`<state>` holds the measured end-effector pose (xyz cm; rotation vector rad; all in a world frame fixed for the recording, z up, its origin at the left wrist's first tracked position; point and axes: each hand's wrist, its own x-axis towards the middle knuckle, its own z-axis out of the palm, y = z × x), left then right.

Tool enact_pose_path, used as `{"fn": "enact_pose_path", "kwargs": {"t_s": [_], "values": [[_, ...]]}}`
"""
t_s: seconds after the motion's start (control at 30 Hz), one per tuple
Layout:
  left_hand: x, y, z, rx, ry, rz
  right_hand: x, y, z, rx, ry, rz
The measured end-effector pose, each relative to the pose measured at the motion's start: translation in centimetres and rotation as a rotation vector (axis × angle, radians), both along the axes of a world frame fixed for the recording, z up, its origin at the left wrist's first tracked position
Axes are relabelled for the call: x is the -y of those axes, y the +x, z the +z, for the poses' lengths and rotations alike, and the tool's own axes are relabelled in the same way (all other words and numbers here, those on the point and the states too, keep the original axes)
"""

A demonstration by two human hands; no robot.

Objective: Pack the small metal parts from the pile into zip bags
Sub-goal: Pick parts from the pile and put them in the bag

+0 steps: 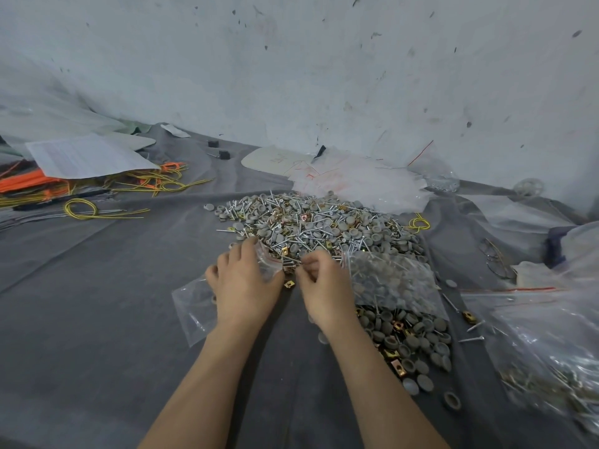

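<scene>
Closely, left hand point(241, 283) at pile's point(317, 222) near edge

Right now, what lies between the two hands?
In the head view, one brass square clip lies on the grey cloth between the left hand, gripping a bag, and right hand; the pile starts just beyond it.

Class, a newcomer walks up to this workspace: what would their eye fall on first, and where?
A big pile of screws, grey caps and brass-coloured clips sits dead centre. Just before it, the left hand holds a clear zip bag, the right hand curled at its mouth. Orange and yellow cables lie far left.
</scene>
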<state>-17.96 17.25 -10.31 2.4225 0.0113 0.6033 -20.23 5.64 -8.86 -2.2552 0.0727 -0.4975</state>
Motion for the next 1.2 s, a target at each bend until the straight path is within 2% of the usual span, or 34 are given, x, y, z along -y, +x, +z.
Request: {"fn": "enact_pose_path", "kwargs": {"t_s": [0.1, 0.27, 0.37, 0.4, 0.47, 0.6, 0.67, 0.83, 1.1, 1.13, 1.2], "values": [[0.2, -0.1, 0.0, 0.016, 0.036, -0.015, 0.5, 0.7, 0.7, 0.041, 0.189, -0.03], [0.2, -0.2, -0.1, 0.034, 0.043, -0.027, -1.1, 1.6, 1.4, 0.014, 0.337, 0.141], [-0.2, -0.1, 0.1, 0.015, -0.027, 0.03, -1.3, 1.5, 1.5, 0.043, 0.416, 0.183], [-0.3, 0.0, 0.2, 0.011, -0.062, 0.053, -0.9, 1.4, 1.4, 0.06, 0.364, 0.147], [-0.3, 0.0, 0.3, 0.019, -0.106, 0.083, -0.2, 1.2, 1.0, 0.038, 0.121, 0.091], [-0.2, -0.1, 0.4, 0.029, -0.115, 0.073, -0.6, 1.1, 0.4, -0.168, -0.452, 0.1], [-0.2, -0.2, 0.4, 0.028, -0.119, 0.064, -1.2, 1.1, 0.2, -0.211, -0.585, 0.066], [-0.1, -0.2, 0.4, 0.019, -0.104, 0.064, -1.8, 1.1, -0.1, -0.132, -0.632, 0.029], [-0.1, -0.1, 0.2, 0.016, -0.092, 0.058, -2.0, 2.2, 0.2, -0.253, -0.511, 0.063], [-0.2, -0.1, 0.2, 0.017, -0.092, 0.056, -2.0, 2.2, 0.2, -0.232, -0.482, 0.072], [-0.1, -0.1, 0.2, 0.018, -0.082, 0.048, -1.5, 2.0, 0.0, -0.147, -0.285, 0.058]]}}
